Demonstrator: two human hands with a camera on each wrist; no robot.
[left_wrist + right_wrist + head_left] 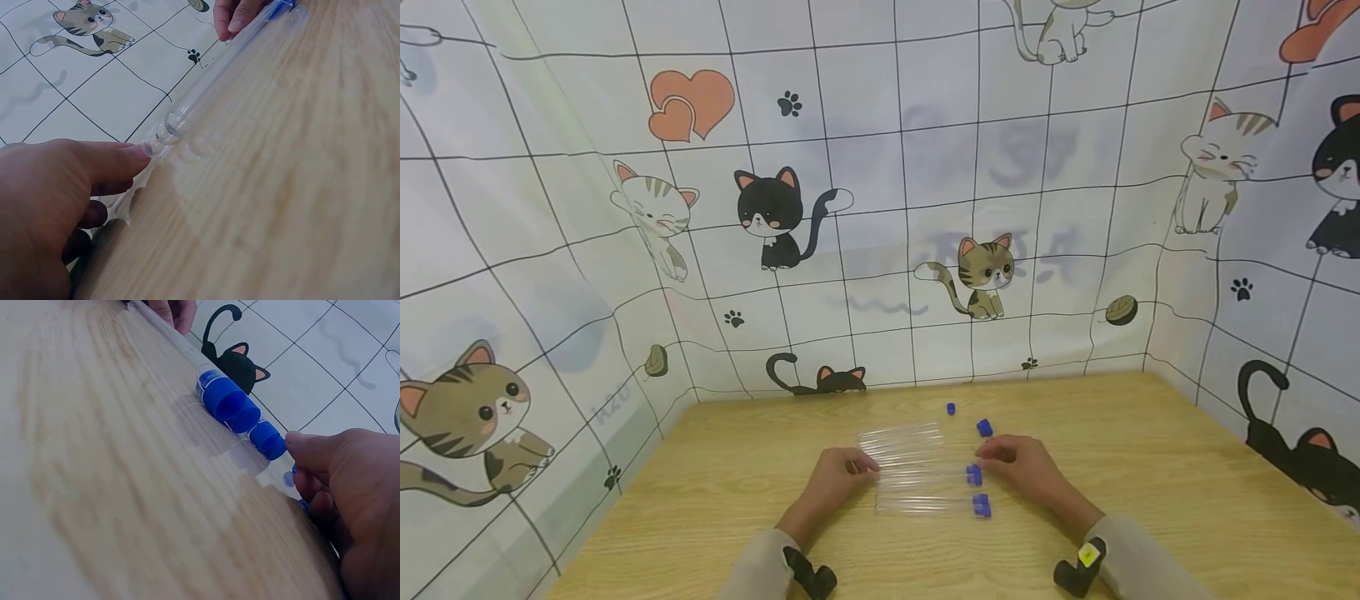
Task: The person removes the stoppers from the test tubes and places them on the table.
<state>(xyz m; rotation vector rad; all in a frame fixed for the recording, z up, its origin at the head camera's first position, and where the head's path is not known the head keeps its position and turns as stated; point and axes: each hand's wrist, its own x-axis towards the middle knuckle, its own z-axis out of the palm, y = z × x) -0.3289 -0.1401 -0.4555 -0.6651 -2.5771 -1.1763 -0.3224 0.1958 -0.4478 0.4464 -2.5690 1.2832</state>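
Observation:
Several clear test tubes (917, 504) lie side by side on the wooden table, the nearer ones with blue caps (982, 505) on their right ends. At the rounded left ends, my left hand (842, 479) pinches one tube (164, 134) between thumb and curled fingers. My right hand (1026, 467) is at the capped ends, its thumb tip right at a blue cap (267, 440) and its other fingers bent below. I cannot tell whether these fingers grip that cap. Farther capped ends are partly hidden behind the right fingers.
Two small blue caps (985, 427) lie apart on the table (760, 450), behind the right hand. A white sheet (865, 192) printed with cats and grid lines hangs around the table's back and sides. A black strap device (1078, 568) sits at each wrist.

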